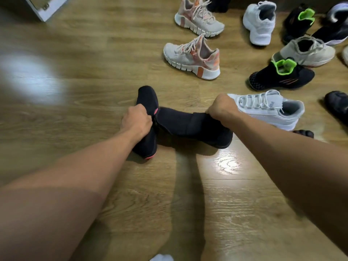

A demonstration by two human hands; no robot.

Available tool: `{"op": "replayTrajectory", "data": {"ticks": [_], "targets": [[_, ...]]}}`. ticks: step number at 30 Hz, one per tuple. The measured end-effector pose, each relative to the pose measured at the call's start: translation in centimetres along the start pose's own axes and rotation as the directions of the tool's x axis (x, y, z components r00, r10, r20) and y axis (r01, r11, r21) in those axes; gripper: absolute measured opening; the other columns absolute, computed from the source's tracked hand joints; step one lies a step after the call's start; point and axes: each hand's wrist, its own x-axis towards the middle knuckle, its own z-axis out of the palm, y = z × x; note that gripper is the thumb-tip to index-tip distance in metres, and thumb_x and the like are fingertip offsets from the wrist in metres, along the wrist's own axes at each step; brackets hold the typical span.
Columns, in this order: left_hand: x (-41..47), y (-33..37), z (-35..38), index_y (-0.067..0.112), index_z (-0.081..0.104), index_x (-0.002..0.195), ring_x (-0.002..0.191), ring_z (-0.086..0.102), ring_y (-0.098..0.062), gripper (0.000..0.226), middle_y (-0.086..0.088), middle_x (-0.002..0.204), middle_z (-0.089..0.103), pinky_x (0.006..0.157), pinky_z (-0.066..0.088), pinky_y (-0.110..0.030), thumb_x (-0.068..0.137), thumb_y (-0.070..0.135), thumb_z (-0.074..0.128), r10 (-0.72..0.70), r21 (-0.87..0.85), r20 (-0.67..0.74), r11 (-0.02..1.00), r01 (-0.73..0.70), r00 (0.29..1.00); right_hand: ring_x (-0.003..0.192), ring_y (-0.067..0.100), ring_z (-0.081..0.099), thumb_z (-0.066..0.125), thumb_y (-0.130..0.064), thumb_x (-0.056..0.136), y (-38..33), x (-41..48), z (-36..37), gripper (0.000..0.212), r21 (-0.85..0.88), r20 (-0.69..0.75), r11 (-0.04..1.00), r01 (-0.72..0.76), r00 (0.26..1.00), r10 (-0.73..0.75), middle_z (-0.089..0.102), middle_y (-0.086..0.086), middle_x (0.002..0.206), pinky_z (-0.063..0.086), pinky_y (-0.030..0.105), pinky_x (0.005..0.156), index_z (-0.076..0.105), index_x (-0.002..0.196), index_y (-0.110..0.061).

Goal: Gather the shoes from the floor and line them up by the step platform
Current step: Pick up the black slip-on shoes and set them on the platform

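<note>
1. The left hand point(136, 119) grips a black knit shoe with a pink sole edge point(147, 98), fingers curled round its collar; the shoe is well left of the white lace-up mesh sneaker point(267, 110).
2. The right hand point(220, 108) holds a second black knit shoe point(188, 125) by its heel collar, fingers curled tight; this shoe is just left of the white sneaker and touches the first.
3. Both are low at the pale wood-plank floor point(94, 87); whether they rest on it I cannot tell.
4. Beyond the white sneaker lie a beige-and-orange knit trainer point(192, 57) and a black mesh shoe with neon-green lining point(280, 76).

Counted: black pink-soled shoes point(147, 98) point(188, 125), 2; beige-and-orange trainers point(199, 17) point(190, 57), 2; white trainers point(260, 25) point(267, 110), 2; black green-lined trainers point(298, 23) point(282, 78), 2; cream trainer point(308, 53), 1. Edge-cropped dark shoes point(337, 104), count unclear. Hands point(136, 119) point(220, 108), 2.
</note>
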Motion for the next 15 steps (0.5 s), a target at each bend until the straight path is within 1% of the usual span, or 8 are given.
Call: {"op": "replayTrajectory", "data": {"ticks": [2,5,7,8,10,12,13,15], "targets": [[-0.3,-0.4,-0.1,0.009,0.064,0.092,0.087,0.059,-0.035,0.023,-0.015,0.093,0.061,0.070,0.046,-0.035,0.091,0.030,0.058,-0.010,0.026,-0.011,1.000,0.010,1.000,0.103,0.030,0.063,0.062,-0.005,0.085,1.1,0.0,-0.3,0.021,0.294,0.081,0.944,-0.148,0.988,0.130,0.065,0.016,0.109,0.055,0.028,0.074,0.060,0.105,0.001],[-0.7,-0.7,-0.5,0.009,0.064,0.098,0.094,0.060,-0.037,0.025,-0.016,0.101,0.062,0.076,0.049,-0.038,0.092,0.033,0.057,-0.019,0.022,0.033,1.000,0.018,0.999,0.101,0.029,0.063,0.051,0.002,0.090,1.9,-1.8,0.2,0.035,0.654,0.254,0.700,-0.287,0.955,0.154,0.061,0.015,0.097,0.052,0.018,0.054,0.052,0.124,0.007],[-0.9,-0.5,-0.8,0.008,0.063,0.098,0.096,0.059,-0.037,0.023,-0.016,0.104,0.061,0.075,0.046,-0.036,0.093,0.030,0.056,-0.004,0.010,0.105,1.000,0.003,0.994,0.080,0.024,0.066,0.051,0.005,0.088,1.9,-2.7,1.0,0.025,0.753,0.275,0.605,-0.258,0.959,0.067,0.063,0.017,0.094,0.058,0.025,0.065,0.057,0.112,0.006],[-1.2,-0.4,-0.8,0.007,0.063,0.098,0.096,0.059,-0.036,0.023,-0.017,0.105,0.061,0.075,0.046,-0.036,0.094,0.028,0.054,0.018,0.020,0.146,1.000,-0.021,0.989,0.072,0.022,0.068,0.053,0.006,0.087,1.7,-3.0,1.3,0.016,0.761,0.261,0.611,-0.219,0.965,0.022,0.064,0.017,0.091,0.059,0.029,0.069,0.060,0.101,0.002],[-1.7,-0.2,-0.8,0.004,0.064,0.098,0.097,0.059,-0.036,0.025,-0.018,0.106,0.062,0.079,0.048,-0.036,0.096,0.026,0.052,0.057,0.034,0.224,0.997,-0.066,0.973,0.067,0.020,0.070,0.057,0.000,0.086,1.4,-3.5,1.6,0.010,0.652,0.163,0.757,-0.037,0.982,-0.092,0.065,0.014,0.089,0.059,0.030,0.067,0.059,0.094,-0.006],[-2.1,-0.1,-0.5,0.004,0.066,0.090,0.091,0.063,-0.035,0.029,-0.018,0.095,0.068,0.080,0.051,-0.037,0.097,0.028,0.051,0.091,-0.011,0.320,0.996,-0.093,0.943,0.075,0.017,0.063,0.066,-0.022,0.084,1.9,-4.1,1.9,0.017,0.246,0.007,0.914,0.323,0.942,-0.335,0.060,0.005,0.095,0.051,0.029,0.069,0.056,0.096,-0.016],[-2.5,0.0,-0.6,0.006,0.066,0.080,0.083,0.065,-0.033,0.035,-0.014,0.084,0.070,0.076,0.052,-0.037,0.096,0.033,0.051,0.114,-0.056,0.372,0.993,-0.100,0.921,0.080,0.017,0.056,0.068,-0.035,0.082,2.4,-4.4,2.2,0.027,0.027,-0.020,0.880,0.473,0.881,-0.473,0.054,0.001,0.098,0.045,0.029,0.072,0.053,0.098,-0.019],[-3.4,0.2,-1.0,0.012,0.058,0.063,0.065,0.060,-0.027,0.051,-0.004,0.064,0.062,0.063,0.047,-0.033,0.089,0.055,0.053,0.167,-0.053,0.437,0.986,-0.160,0.884,0.084,0.019,0.051,0.065,-0.056,0.077,3.4,-4.9,2.8,0.045,-0.282,0.026,0.737,0.614,0.773,-0.634,0.051,0.000,0.102,0.040,0.033,0.074,0.050,0.101,-0.022]]}}
